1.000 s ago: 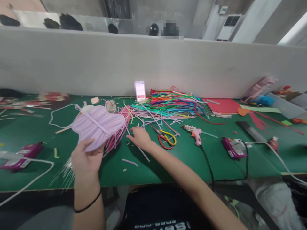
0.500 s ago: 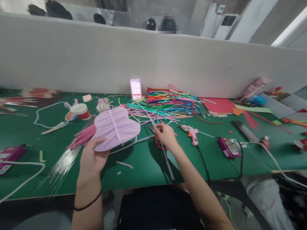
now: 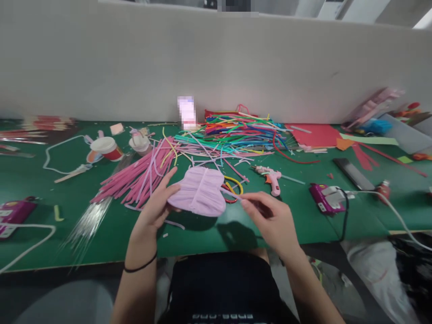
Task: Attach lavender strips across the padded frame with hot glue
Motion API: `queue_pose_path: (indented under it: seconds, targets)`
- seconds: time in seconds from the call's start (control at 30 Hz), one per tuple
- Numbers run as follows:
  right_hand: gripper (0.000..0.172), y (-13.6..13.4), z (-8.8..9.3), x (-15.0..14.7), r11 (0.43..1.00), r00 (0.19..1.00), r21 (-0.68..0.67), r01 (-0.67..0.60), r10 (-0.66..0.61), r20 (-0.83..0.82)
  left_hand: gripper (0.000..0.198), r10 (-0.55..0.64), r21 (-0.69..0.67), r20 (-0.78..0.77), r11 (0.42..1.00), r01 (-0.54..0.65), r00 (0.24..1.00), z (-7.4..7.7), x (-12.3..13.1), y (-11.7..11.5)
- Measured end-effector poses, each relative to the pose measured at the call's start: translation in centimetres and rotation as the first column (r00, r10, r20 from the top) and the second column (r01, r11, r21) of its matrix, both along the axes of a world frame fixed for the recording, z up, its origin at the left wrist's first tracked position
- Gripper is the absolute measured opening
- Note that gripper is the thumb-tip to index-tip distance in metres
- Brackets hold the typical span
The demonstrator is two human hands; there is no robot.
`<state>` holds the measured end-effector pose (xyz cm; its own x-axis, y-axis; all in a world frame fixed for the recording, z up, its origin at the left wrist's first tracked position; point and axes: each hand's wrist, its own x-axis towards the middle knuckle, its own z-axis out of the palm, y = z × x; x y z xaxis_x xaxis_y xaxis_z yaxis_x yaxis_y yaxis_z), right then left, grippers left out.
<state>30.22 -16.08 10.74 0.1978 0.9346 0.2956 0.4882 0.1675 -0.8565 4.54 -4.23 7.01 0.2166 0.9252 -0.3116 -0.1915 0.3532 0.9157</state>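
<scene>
My left hand (image 3: 156, 208) grips the left edge of a lilac heart-shaped piece (image 3: 200, 191) made of strips laid side by side, holding it above the green table (image 3: 101, 225). My right hand (image 3: 270, 217) is closed in a pinch on a thin lilac strip (image 3: 232, 194) whose end reaches the heart's right edge. Just behind the heart lie scissors (image 3: 232, 185) with red and yellow handles, partly hidden by it.
A pile of pink strips (image 3: 135, 177) lies left of the heart, a heap of coloured strips (image 3: 232, 135) behind it. A pink glue gun (image 3: 270, 175), a magenta power box (image 3: 322, 198) with cables, a red paper cup (image 3: 107, 148) and red paper sheets (image 3: 313, 135) surround them.
My left hand brought the lilac heart rightward and toward me. My right hand lifted a lilac strip off the table and drew it back to the heart's right edge.
</scene>
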Motion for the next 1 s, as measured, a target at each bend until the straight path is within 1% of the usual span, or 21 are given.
queue_pose_path:
  seconds: [0.07,0.17,0.27,0.4,0.47,0.5,0.53,0.57,0.6,0.63,0.67,0.7,0.73,0.77,0.8,0.9,0.97,1.0]
  targets:
    - [0.011,-0.8,-0.6,-0.7,0.998,0.997,0.047,-0.048,0.045,0.070,0.074,0.003,0.040,0.019,0.999,-0.003,1.000,-0.5,0.2,-0.1]
    - [0.008,-1.4,-1.7,-1.7,0.990,0.990,0.109,-0.086,0.072,0.121,0.070,0.074,0.080,0.092,0.993,-0.082,0.993,-1.0,0.5,-0.7]
    - [0.007,-1.4,-2.4,-2.5,0.983,0.985,0.133,-0.123,0.105,0.136,0.071,0.136,0.113,0.118,0.982,-0.149,0.984,-1.3,1.0,-1.6]
    - [0.008,-1.6,-3.7,-3.8,0.975,0.981,0.167,-0.149,0.124,0.150,0.071,0.240,0.208,0.069,0.946,-0.249,0.968,-2.0,1.6,-2.5]
    - [0.009,-2.2,-5.0,-4.5,0.965,0.975,0.189,-0.179,0.147,0.169,0.059,0.274,0.273,-0.043,0.929,-0.252,0.961,-2.6,1.4,-2.9]
    - [0.010,-2.5,-5.8,-4.8,0.959,0.970,0.205,-0.194,0.156,0.187,0.051,0.271,0.315,-0.141,0.924,-0.216,0.952,-3.0,1.2,-3.2]
    - [0.011,-2.9,-6.6,-5.0,0.954,0.964,0.215,-0.209,0.165,0.208,0.046,0.260,0.366,-0.263,0.918,-0.154,0.929,-3.4,0.8,-3.5]
    - [0.011,-3.2,-7.4,-5.1,0.949,0.960,0.225,-0.220,0.169,0.224,0.043,0.256,0.424,-0.396,0.903,-0.072,0.882,-3.8,0.4,-4.0]
    - [0.012,-3.5,-8.2,-5.1,0.947,0.954,0.224,-0.231,0.176,0.242,0.042,0.269,0.481,-0.524,0.876,0.020,0.808,-4.2,0.0,-4.5]
    - [0.012,-3.7,-8.8,-5.1,0.946,0.946,0.210,-0.246,0.188,0.262,0.042,0.300,0.525,-0.630,0.844,0.109,0.716,-4.5,-0.5,-5.0]
    - [0.012,-3.7,-9.3,-4.9,0.947,0.938,0.190,-0.257,0.198,0.284,0.042,0.339,0.555,-0.704,0.811,0.184,0.624,-4.8,-0.9,-5.6]
    - [0.013,-3.7,-9.6,-4.8,0.950,0.931,0.171,-0.263,0.203,0.304,0.041,0.377,0.572,-0.748,0.783,0.243,0.547,-5.1,-1.4,-6.2]
    - [0.013,-3.5,-9.8,-4.6,0.952,0.926,0.156,-0.262,0.203,0.320,0.041,0.398,0.578,-0.771,0.764,0.286,0.496,-5.3,-1.7,-6.6]
    - [0.013,-3.3,-9.9,-4.4,0.955,0.924,0.151,-0.256,0.195,0.330,0.040,0.404,0.579,-0.782,0.752,0.315,0.474,-5.5,-2.1,-6.9]
    - [0.013,-3.1,-10.0,-4.3,0.957,0.923,0.153,-0.248,0.185,0.337,0.040,0.395,0.578,-0.786,0.743,0.338,0.476,-5.8,-2.4,-7.1]
    - [0.011,-2.3,-9.9,-4.4,0.960,0.920,0.168,-0.226,0.154,0.360,0.041,0.305,0.571,-0.771,0.718,0.397,0.559,-6.5,-2.9,-6.7]
    - [0.010,-2.2,-10.0,-4.7,0.961,0.914,0.166,-0.220,0.144,0.378,0.039,0.258,0.573,-0.752,0.711,0.408,0.607,-7.1,-2.9,-6.2]
    - [0.009,-2.2,-10.1,-4.9,0.963,0.912,0.158,-0.219,0.145,0.384,0.037,0.260,0.579,-0.743,0.711,0.399,0.616,-7.4,-2.9,-5.9]
